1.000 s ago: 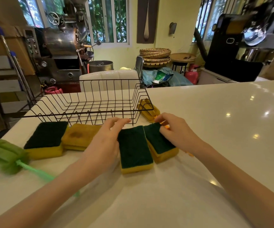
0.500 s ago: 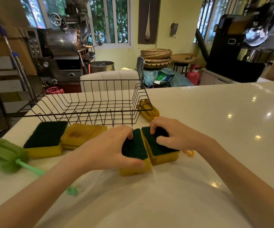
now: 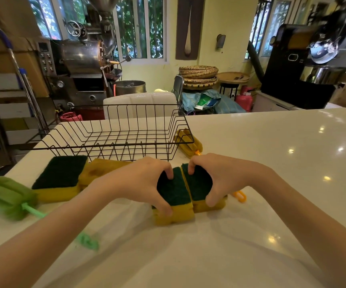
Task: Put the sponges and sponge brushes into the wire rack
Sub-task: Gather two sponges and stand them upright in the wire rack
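Two yellow sponges with dark green scrub tops lie side by side on the white counter. My left hand point(image 3: 141, 183) grips the left sponge point(image 3: 175, 196), and my right hand point(image 3: 224, 179) grips the right sponge point(image 3: 199, 183). The black wire rack point(image 3: 114, 129) stands just behind them with nothing in it. To the left lie a third green-topped sponge point(image 3: 60, 177) and a yellow sponge point(image 3: 99, 169). A green sponge brush point(image 3: 6, 196) rests at the far left. A yellow sponge brush point(image 3: 188, 140) lies by the rack's right end, its orange handle loop point(image 3: 239, 196) showing beyond my right hand.
The white counter point(image 3: 272, 163) stretches far to the right and toward me. Its left edge runs close to the green brush. A white chair back point(image 3: 139, 102) stands behind the rack, with machines and baskets further back in the room.
Both hands have closed down over the two middle sponges and now grip them by their ends; the sponges are pressed closer together and look slightly lifted or tilted.
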The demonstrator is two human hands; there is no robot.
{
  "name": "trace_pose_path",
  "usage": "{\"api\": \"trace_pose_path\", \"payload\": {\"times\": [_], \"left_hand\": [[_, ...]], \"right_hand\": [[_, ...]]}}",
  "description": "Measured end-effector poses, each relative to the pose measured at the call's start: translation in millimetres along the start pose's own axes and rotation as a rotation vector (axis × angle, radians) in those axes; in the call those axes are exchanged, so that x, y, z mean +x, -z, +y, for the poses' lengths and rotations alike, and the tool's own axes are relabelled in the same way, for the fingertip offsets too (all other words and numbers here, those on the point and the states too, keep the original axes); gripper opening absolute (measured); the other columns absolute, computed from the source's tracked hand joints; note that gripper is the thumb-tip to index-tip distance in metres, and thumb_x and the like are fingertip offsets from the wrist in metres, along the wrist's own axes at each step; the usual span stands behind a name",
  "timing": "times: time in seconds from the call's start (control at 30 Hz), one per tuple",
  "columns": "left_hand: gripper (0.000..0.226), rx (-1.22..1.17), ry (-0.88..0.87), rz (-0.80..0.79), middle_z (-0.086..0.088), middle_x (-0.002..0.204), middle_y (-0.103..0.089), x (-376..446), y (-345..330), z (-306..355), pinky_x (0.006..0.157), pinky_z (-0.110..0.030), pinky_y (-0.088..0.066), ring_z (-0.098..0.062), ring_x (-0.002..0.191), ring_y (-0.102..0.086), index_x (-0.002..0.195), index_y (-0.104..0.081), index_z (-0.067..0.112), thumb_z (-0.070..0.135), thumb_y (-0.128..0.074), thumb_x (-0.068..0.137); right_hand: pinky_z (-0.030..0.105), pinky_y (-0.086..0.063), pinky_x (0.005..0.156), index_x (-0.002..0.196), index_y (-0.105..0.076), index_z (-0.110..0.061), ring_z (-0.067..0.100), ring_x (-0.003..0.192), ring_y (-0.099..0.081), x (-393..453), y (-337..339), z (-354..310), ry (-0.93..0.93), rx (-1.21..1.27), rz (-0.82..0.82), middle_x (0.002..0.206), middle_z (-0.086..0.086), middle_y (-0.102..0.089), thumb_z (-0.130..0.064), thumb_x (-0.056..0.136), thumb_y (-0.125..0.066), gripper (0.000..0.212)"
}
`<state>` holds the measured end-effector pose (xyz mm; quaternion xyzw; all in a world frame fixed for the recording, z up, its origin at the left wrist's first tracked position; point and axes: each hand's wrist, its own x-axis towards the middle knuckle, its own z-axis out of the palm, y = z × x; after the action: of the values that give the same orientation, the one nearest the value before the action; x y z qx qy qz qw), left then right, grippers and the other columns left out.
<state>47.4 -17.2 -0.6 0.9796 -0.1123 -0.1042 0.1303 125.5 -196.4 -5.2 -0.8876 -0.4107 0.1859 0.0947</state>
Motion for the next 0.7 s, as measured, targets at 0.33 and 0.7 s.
{"api": "trace_pose_path", "payload": {"times": [0.33, 0.7], "left_hand": [[0.051, -0.203, -0.060, 0.143, 0.015, 0.109, -0.051, 2.1, 75.3, -28.5, 0.088, -0.016, -0.042, -0.010, 0.110, -0.048, 0.100, -0.053, 0.034, 0.033, -0.082, 0.058], [0.061, -0.064, -0.011, 0.235, 0.000, 0.119, -0.048, 75.1, 116.9, -99.3, 0.096, -0.037, -0.047, -0.020, 0.111, -0.047, 0.112, -0.047, 0.025, 0.022, -0.080, 0.060]], "right_hand": [[0.036, -0.047, 0.098, 0.105, -0.050, -0.035, 0.013, 0.113, -0.048, 8.8, 60.9, 4.0, 0.059, 0.136, 0.047, 0.119, -0.011, -0.049, -0.028, 0.061, -0.082, 0.055], [0.019, -0.046, 0.085, 0.100, -0.053, -0.037, 0.006, 0.107, -0.054, 70.3, 134.3, 12.6, 0.131, 0.449, 0.235, 0.112, -0.015, -0.055, -0.022, 0.053, -0.085, 0.059]]}}
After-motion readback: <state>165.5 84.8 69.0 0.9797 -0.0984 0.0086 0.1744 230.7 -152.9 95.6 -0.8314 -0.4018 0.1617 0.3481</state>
